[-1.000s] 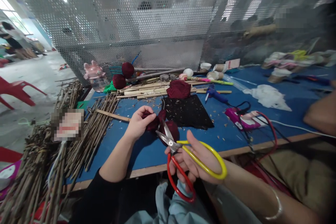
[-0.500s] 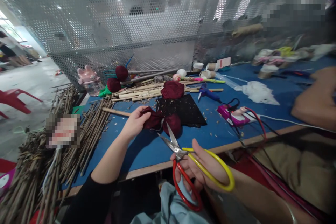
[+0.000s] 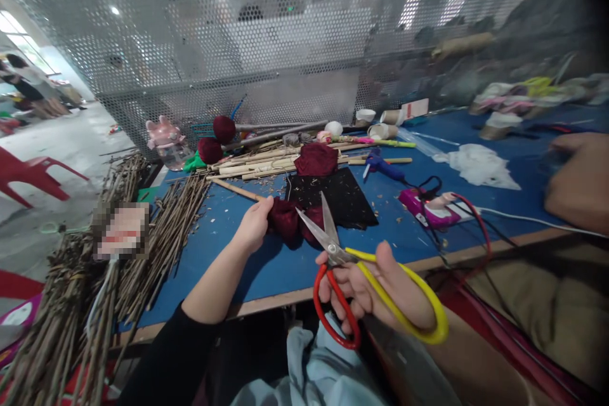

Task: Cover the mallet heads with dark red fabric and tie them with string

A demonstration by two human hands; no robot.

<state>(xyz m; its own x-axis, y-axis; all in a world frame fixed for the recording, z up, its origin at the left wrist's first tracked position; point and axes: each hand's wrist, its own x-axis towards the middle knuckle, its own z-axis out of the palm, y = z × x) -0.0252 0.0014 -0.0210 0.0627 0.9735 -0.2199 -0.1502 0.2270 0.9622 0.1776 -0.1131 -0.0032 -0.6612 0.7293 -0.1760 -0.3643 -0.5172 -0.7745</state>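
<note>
My left hand [image 3: 253,226] is closed around a thin wooden stick [image 3: 235,188] and the dark red cloth [image 3: 284,221] gathered at its end. A rounded dark red bundle [image 3: 310,223] adjoins that cloth on the right, partly behind the scissor blades. In my right hand [image 3: 364,288] are scissors [image 3: 333,248] with one red and one yellow handle loop. Their blades stand apart, tips up by the dark red cloth. Beyond my hands, a black mat [image 3: 354,203] strewn with shavings lies on the blue table, and a dark red cloth piece [image 3: 316,160] rests at its back edge.
Bundled twigs [image 3: 157,247] lean along the table's left end. Pale sticks [image 3: 257,166] lie at the back. A blue glue gun [image 3: 387,168] and a purple power strip [image 3: 423,208] with cords are to the right. Another person's arm [image 3: 578,181] rests at far right.
The scissors have come up slightly, their blades now overlapping the red bundle in view. My left hand has turned and shifted right with the stick and cloth. The camera view has shifted a little.
</note>
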